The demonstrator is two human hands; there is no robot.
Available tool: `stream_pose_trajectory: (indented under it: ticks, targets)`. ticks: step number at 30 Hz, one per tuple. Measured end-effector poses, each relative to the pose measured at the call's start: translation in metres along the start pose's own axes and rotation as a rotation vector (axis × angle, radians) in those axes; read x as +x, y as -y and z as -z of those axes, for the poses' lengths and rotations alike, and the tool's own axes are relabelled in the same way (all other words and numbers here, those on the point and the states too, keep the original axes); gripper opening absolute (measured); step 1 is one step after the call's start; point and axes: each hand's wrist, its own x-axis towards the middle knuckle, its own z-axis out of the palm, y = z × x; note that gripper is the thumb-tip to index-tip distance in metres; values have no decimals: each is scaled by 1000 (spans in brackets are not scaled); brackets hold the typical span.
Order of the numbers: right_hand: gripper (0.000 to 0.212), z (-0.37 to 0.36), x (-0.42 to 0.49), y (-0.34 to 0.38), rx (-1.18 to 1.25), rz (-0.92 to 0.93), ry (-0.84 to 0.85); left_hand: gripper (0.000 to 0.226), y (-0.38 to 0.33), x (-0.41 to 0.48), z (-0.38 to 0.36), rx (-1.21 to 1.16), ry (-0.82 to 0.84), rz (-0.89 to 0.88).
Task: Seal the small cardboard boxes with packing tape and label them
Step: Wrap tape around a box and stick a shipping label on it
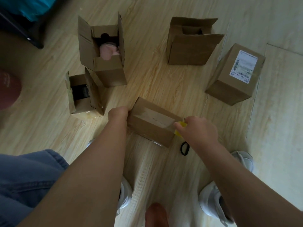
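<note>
- The near box [147,130] lies on the floor [147,79] just in front of the person's feet, flaps shut, probably so both arms can reach it from above.
- A pale strip of tape [157,117] runs along the top seam from the left end to the right end.
- The left hand [118,113] sits at the box's left end, likely to steady it and pin the start of the strip. Its fingers are hidden behind the wrist, so I cannot tell whether they grip or press flat.
- The right hand [199,128] is at the right end, fingers curled around a yellow tool [180,126]. This is probably the tape dispenser or cutter, held where the strip should end.
- Most of the yellow tool is covered by the hand, so its kind is a guess.
- A black loop [185,148] lies on the floor beside the right wrist. It may be a scissor handle, but the rest is hidden.
- The labelled box [229,89] stands well apart on the right, closed, with a white label [244,66] on top, so it looks finished.
- Three open boxes wait further off: one far left [108,71] holds something pink [107,52], one near left [82,107] holds something dark [80,92], and the contents of one far right [186,49] are hard to make out.
- The far right box's flaps shade its inside.
</note>
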Motion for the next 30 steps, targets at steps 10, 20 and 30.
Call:
stream_pose_trajectory:
  ticks: [10, 20, 30]
  targets:
    - [43, 0, 1, 0, 12, 3, 12, 33, -3, -3, 2, 230, -91, -249]
    - [46, 1, 0, -3, 16, -13, 22, 31, 20, -52, -20, 203, -303, -643]
    - [42, 1, 2, -9, 17, -41, 22, 64, 72, -53, -35, 704, -67, -850]
